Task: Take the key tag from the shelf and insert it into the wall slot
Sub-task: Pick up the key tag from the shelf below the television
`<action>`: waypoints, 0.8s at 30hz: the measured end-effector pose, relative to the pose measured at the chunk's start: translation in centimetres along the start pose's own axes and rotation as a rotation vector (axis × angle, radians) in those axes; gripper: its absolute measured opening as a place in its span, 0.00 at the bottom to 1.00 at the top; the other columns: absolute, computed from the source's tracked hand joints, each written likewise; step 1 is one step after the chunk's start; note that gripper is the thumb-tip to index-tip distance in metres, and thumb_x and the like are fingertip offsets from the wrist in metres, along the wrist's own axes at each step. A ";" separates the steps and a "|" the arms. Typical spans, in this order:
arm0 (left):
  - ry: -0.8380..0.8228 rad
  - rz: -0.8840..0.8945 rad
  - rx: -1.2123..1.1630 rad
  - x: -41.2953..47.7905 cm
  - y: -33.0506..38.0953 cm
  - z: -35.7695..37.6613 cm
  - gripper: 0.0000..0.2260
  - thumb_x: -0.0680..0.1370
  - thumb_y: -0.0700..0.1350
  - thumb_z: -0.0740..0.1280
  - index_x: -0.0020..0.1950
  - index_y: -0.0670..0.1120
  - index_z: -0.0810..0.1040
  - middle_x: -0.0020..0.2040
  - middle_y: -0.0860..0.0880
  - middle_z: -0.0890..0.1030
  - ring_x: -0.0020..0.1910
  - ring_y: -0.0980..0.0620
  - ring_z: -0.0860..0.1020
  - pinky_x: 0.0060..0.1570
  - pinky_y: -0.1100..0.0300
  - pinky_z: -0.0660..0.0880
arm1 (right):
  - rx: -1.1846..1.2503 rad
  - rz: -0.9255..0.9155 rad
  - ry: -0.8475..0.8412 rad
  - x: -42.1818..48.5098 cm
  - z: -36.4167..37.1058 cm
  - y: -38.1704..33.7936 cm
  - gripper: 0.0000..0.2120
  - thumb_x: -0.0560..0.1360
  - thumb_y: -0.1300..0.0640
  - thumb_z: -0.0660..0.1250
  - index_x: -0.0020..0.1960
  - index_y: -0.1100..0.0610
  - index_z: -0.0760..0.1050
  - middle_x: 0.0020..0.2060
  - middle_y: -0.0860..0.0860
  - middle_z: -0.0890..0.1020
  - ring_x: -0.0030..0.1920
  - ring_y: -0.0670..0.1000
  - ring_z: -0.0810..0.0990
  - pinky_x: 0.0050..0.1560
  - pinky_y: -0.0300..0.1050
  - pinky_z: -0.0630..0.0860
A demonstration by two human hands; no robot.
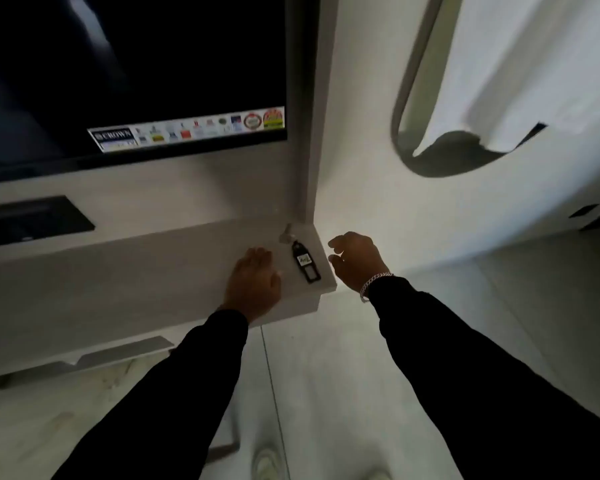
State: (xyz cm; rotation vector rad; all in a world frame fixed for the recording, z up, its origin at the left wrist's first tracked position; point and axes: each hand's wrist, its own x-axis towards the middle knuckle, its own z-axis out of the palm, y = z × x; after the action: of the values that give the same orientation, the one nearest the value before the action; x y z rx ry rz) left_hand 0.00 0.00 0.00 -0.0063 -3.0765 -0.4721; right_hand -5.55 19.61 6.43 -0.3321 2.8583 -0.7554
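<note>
A black key tag (306, 261) with a small label lies flat near the right end of a pale shelf (153, 271), with a metal key (287, 234) attached at its far end. My left hand (255, 282) rests palm-down on the shelf just left of the tag, not touching it. My right hand (355, 259) hovers beyond the shelf's right edge, fingers loosely curled and apart, holding nothing; a silver bracelet is on its wrist. A small dark wall slot (584, 211) sits on the white wall far to the right.
A dark TV screen (136, 64) with a sticker strip hangs above the shelf. A black box (32, 220) sits on the shelf's left. A rounded mirror (499, 81) is on the right wall. Pale tiled floor lies below.
</note>
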 end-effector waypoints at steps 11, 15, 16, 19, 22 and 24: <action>-0.046 -0.050 0.157 1.8 -1.7 4.2 0.35 0.78 0.60 0.49 0.80 0.39 0.55 0.82 0.39 0.56 0.81 0.40 0.55 0.78 0.34 0.53 | 0.061 0.140 -0.051 4.6 5.9 -0.7 0.19 0.69 0.49 0.70 0.27 0.57 0.67 0.34 0.61 0.77 0.37 0.58 0.73 0.37 0.44 0.63; -0.022 -0.041 0.169 1.8 -1.8 4.6 0.36 0.79 0.60 0.49 0.80 0.39 0.56 0.81 0.39 0.57 0.81 0.41 0.56 0.78 0.34 0.54 | 0.088 0.188 -0.032 5.8 6.7 -0.8 0.14 0.69 0.51 0.71 0.39 0.64 0.79 0.43 0.61 0.84 0.48 0.62 0.81 0.43 0.44 0.72; -0.021 -0.038 0.167 1.8 -1.9 4.6 0.35 0.79 0.60 0.49 0.80 0.39 0.55 0.81 0.39 0.57 0.81 0.41 0.55 0.78 0.34 0.54 | 0.093 0.211 -0.039 6.2 6.7 -0.7 0.13 0.68 0.51 0.72 0.41 0.63 0.80 0.46 0.60 0.84 0.51 0.61 0.81 0.46 0.42 0.72; -0.033 -0.041 0.174 1.9 -1.7 4.3 0.35 0.79 0.60 0.49 0.80 0.39 0.55 0.82 0.39 0.56 0.82 0.41 0.54 0.78 0.35 0.53 | 0.151 0.284 -0.079 7.1 6.2 -0.6 0.14 0.63 0.53 0.76 0.45 0.60 0.83 0.50 0.56 0.85 0.55 0.58 0.81 0.48 0.39 0.69; -0.023 -0.039 0.163 2.0 -1.6 4.2 0.36 0.79 0.60 0.48 0.80 0.39 0.54 0.82 0.40 0.55 0.82 0.42 0.53 0.78 0.35 0.52 | 0.195 0.322 -0.137 7.5 5.4 0.1 0.13 0.65 0.53 0.76 0.45 0.59 0.84 0.47 0.56 0.86 0.52 0.58 0.82 0.51 0.40 0.74; -0.007 -0.036 0.162 2.1 -1.7 4.4 0.36 0.79 0.60 0.48 0.80 0.39 0.55 0.82 0.39 0.56 0.82 0.41 0.54 0.78 0.35 0.53 | 0.300 0.371 -0.228 7.5 5.0 0.8 0.09 0.67 0.54 0.74 0.43 0.59 0.83 0.42 0.56 0.85 0.46 0.58 0.82 0.49 0.46 0.79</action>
State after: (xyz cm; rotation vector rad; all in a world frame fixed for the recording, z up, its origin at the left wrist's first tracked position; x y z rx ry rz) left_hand -2.21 -0.29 -4.59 0.0509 -3.1165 -0.2237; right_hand -11.78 16.04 0.96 0.1413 2.4430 -0.9761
